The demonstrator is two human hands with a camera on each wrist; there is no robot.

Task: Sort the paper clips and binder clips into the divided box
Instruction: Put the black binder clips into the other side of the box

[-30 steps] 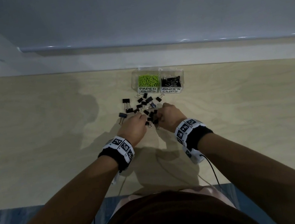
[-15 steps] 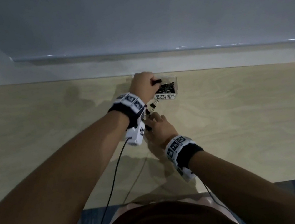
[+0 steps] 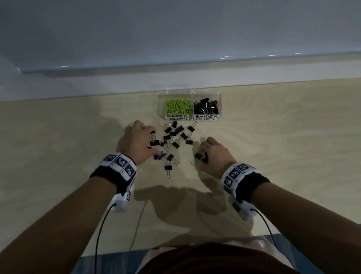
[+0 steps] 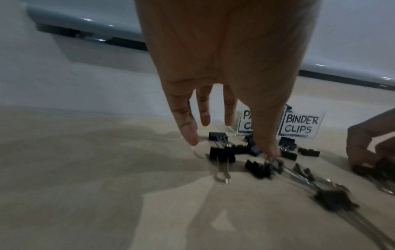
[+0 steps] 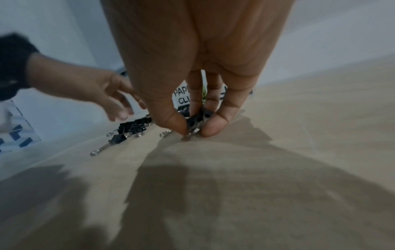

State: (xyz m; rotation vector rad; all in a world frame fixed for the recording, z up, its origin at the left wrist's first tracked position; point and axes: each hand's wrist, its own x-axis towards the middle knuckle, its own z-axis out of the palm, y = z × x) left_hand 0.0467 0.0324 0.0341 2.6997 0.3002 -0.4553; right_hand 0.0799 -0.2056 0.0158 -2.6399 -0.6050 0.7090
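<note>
Pale wood covers the table [image 3: 297, 153], and a grey wall stands behind it. At the far edge sits the box [image 3: 219, 99], clear so you can see inside. It has two parts with labels, so each kind of clip goes to its own home. Green paper clips [image 3: 178, 106] fill the part on the left. Black ones lie in the part on the right.

Loose binder clips [image 3: 176, 136] lie in a pile on the table just in front of the box, close so the trip is short.

The right hand [image 3: 213, 155] pinches a clip [image 5: 197, 121] between thumb and fingers, low at the table, likely to carry it to the right part. The left hand [image 3: 137, 140] has straight, spread fingers that reach down at the pile's left edge. It holds nothing, and it looks ready to pick one up.
</note>
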